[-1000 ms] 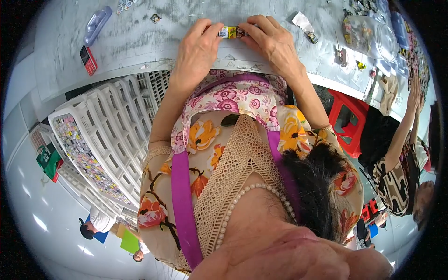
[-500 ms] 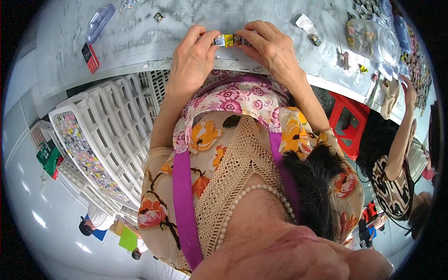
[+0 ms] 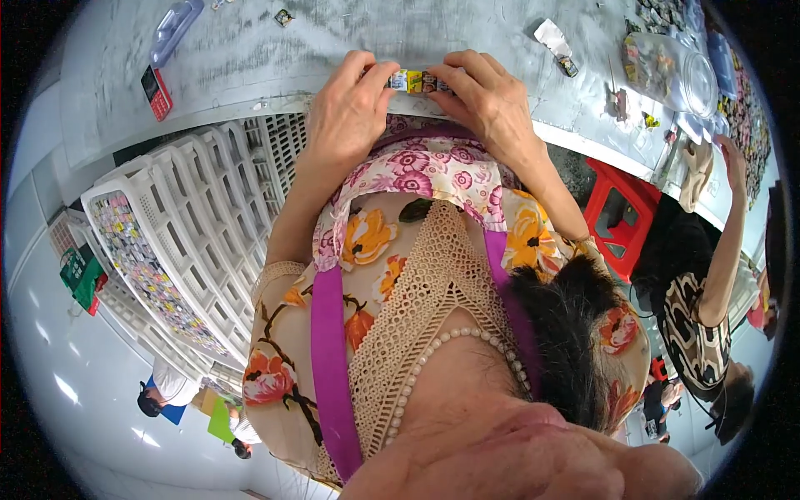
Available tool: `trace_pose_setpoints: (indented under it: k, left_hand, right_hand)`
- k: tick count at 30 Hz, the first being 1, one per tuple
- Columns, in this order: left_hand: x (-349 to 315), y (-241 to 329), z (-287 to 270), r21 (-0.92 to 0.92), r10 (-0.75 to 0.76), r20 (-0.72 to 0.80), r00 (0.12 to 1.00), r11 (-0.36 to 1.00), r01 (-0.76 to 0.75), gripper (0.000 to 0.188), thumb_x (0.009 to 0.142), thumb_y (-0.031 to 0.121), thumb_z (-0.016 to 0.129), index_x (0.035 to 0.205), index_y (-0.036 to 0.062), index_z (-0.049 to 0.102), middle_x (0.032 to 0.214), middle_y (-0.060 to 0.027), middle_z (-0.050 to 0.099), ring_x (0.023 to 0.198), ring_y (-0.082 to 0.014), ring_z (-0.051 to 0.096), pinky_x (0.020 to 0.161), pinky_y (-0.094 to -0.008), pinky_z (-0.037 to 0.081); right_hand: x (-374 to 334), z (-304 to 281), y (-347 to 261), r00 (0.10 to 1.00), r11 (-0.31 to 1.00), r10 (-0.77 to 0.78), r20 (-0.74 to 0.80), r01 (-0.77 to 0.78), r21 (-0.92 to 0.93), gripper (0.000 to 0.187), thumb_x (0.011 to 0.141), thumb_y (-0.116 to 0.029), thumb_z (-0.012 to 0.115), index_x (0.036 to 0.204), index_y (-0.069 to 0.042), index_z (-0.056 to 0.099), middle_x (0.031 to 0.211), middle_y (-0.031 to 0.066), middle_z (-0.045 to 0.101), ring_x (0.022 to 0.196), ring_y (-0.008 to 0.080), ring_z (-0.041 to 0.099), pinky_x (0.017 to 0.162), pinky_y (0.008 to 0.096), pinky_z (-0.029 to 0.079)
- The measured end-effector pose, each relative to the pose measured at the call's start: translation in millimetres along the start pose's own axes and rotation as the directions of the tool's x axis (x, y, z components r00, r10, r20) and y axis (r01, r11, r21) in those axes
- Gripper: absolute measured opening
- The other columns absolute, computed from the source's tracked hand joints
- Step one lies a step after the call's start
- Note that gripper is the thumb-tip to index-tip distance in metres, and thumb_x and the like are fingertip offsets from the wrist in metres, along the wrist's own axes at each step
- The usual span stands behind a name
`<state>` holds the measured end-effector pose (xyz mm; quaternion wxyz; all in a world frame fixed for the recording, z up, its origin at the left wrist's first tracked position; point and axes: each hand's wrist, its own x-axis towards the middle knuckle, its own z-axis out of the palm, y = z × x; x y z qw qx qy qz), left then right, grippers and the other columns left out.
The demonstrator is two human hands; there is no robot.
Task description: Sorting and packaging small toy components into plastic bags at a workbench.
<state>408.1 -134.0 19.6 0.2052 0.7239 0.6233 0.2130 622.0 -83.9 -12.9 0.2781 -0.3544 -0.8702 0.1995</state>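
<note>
Between my two hands, at the table's near edge, is a short row of small printed pieces (image 3: 415, 81) in white, yellow and dark colours. My left hand (image 3: 348, 108) pinches its left end with thumb and fingers. Its right end is gripped by my right hand (image 3: 490, 98) in the same way. My fingertips cover both ends, so the row's full length is hidden. What the pieces are made of is too small to tell.
On the table (image 3: 333, 37) lie a red phone (image 3: 156, 93), a clear plastic tray (image 3: 175, 32), a white scrap (image 3: 552, 37) and a clear jar (image 3: 667, 71). White crates (image 3: 200, 208) stand at left, a red stool (image 3: 618, 217) at right. A co-worker's arm (image 3: 723, 242) reaches in at far right.
My hands and the row of pieces sit slightly lower and a little further right in the picture. Both hands keep their pinch. The co-worker at right has shifted slightly.
</note>
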Motion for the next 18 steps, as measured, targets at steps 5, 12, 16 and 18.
trace_pose_setpoints:
  k: [5,12,16,18]
  left_hand:
    - [15,2,0,0.002,0.039,-0.075,0.996,0.999,-0.039,0.030,0.085,0.002,0.074,0.114,0.0045,0.069,0.106,-0.0119,0.061,0.087,-0.0324,0.068,0.075,-0.0427,0.056]
    - [21,-15,20,-0.008,0.055,-0.152,0.987,0.998,-0.056,0.030,0.085,0.002,0.074,0.114,0.0055,0.070,0.109,-0.0122,0.062,0.089,-0.0315,0.068,0.078,-0.0412,0.056]
    - [22,-22,23,-0.004,0.086,-0.171,0.981,0.996,-0.088,0.032,0.086,0.003,0.074,0.117,0.0064,0.070,0.112,-0.0126,0.063,0.090,-0.0317,0.068,0.078,-0.0408,0.056]
    - [23,-22,18,-0.023,0.034,-0.117,0.993,0.999,-0.037,0.034,0.086,0.004,0.075,0.120,0.0076,0.070,0.112,-0.0126,0.063,0.094,-0.0321,0.068,0.080,-0.0407,0.056]
  right_hand:
    - [12,-10,8,0.998,0.998,-0.025,-0.053,0.022,-0.055,0.032,0.080,-0.015,0.081,0.111,-0.011,0.072,0.107,0.0048,0.067,0.094,0.0252,0.068,0.075,0.0369,0.058]
    - [15,6,29,0.996,0.997,-0.058,-0.064,0.055,-0.049,0.031,0.081,-0.015,0.080,0.111,-0.010,0.073,0.107,0.0055,0.068,0.094,0.0258,0.068,0.077,0.0375,0.058]
    - [13,8,32,0.995,0.998,-0.055,-0.084,0.052,-0.031,0.032,0.081,-0.014,0.080,0.112,-0.010,0.073,0.108,0.0058,0.068,0.095,0.0258,0.068,0.079,0.0370,0.058]
    - [13,7,32,0.996,0.999,-0.049,-0.076,0.047,-0.024,0.032,0.081,-0.014,0.080,0.112,-0.009,0.073,0.109,0.0060,0.068,0.096,0.0258,0.068,0.080,0.0368,0.058]
